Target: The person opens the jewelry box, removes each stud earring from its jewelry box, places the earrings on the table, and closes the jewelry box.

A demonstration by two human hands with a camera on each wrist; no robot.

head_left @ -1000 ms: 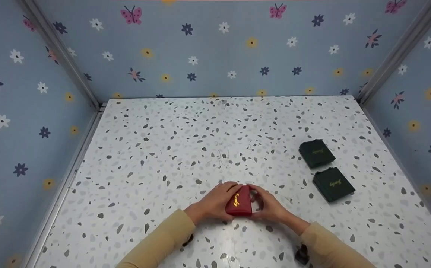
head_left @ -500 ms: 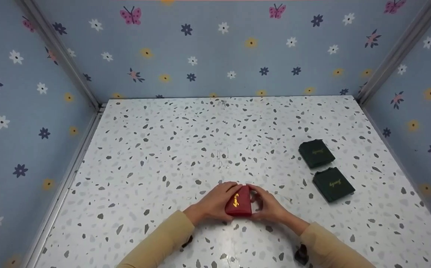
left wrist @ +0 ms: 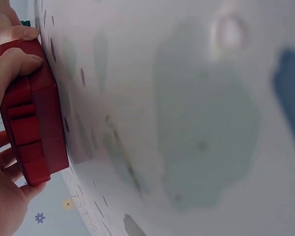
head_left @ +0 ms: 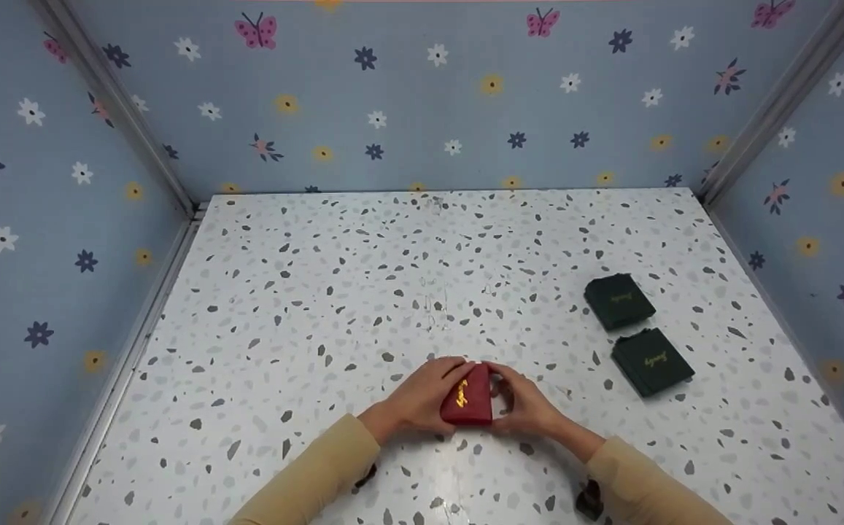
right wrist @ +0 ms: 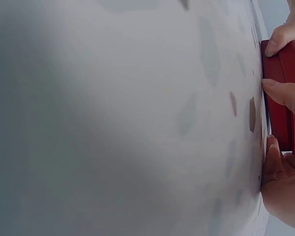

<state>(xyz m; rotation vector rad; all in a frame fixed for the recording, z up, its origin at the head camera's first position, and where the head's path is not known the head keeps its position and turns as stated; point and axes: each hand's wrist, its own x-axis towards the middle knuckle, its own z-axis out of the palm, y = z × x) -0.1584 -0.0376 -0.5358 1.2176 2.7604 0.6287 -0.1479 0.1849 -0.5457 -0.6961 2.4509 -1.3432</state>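
Observation:
A small red jewelry box (head_left: 476, 405) with gold script on its lid sits on the speckled table near the front middle. From its left side my left hand (head_left: 422, 397) grips it, fingers over the far edge and thumb at the near edge. On the opposite side my right hand (head_left: 529, 405) holds the box between thumb and fingertips, leaving a gap at the palm. In the left wrist view the red box (left wrist: 51, 118) shows a hinged side and looks closed. Only part of the red box (right wrist: 278, 110) appears in the right wrist view.
Two dark green boxes (head_left: 620, 300) with faint gold script lie to the right, one behind the other. Flower-patterned blue walls (head_left: 422, 95) with metal posts bound the speckled table (head_left: 334, 255) at the back and sides.

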